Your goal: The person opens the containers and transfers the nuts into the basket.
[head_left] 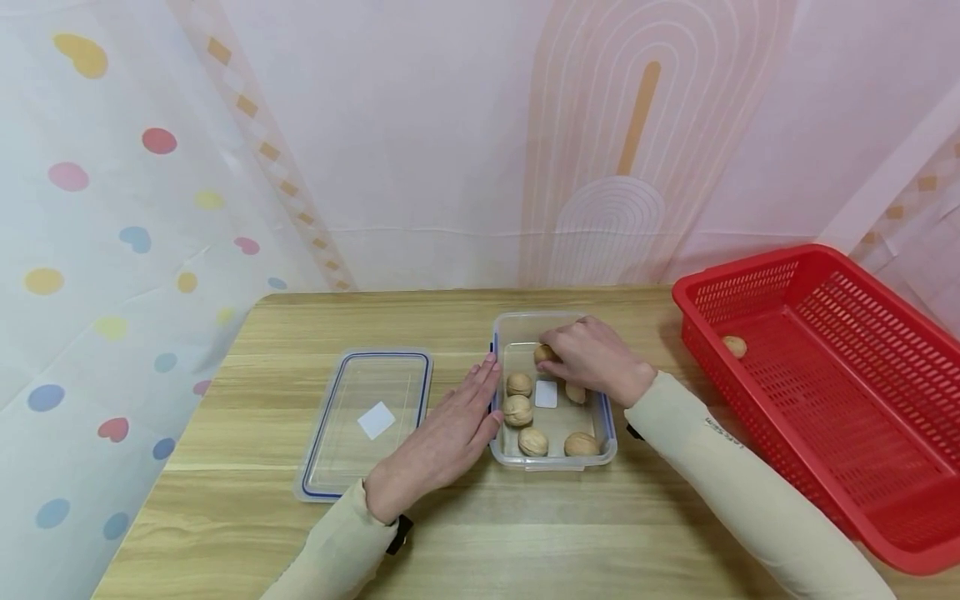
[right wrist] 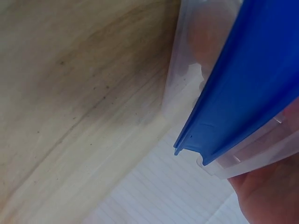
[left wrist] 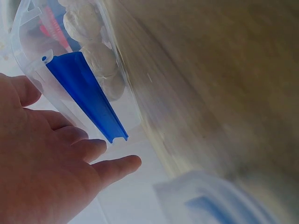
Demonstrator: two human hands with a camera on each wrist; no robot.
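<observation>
A clear plastic food container (head_left: 552,460) with blue side clips (left wrist: 86,91) holds several walnuts (head_left: 533,442). My right hand (head_left: 592,357) reaches down into it from the right, pinching a walnut (head_left: 545,353) near the container's far end. Another walnut (head_left: 575,392) is partly hidden beneath that hand. Against the container's left wall, my left hand (head_left: 453,425) rests with its fingers extended. The right wrist view shows a blue clip (right wrist: 243,88) hanging along the side, with part of the right hand behind the clear wall.
Left of the container lies its clear lid (head_left: 341,454) with a blue seal and a white label. At the right, a red plastic basket (head_left: 855,467) has a single walnut (head_left: 735,347) at its left end. A patterned cloth (head_left: 420,150) hangs behind the wooden table (head_left: 225,517).
</observation>
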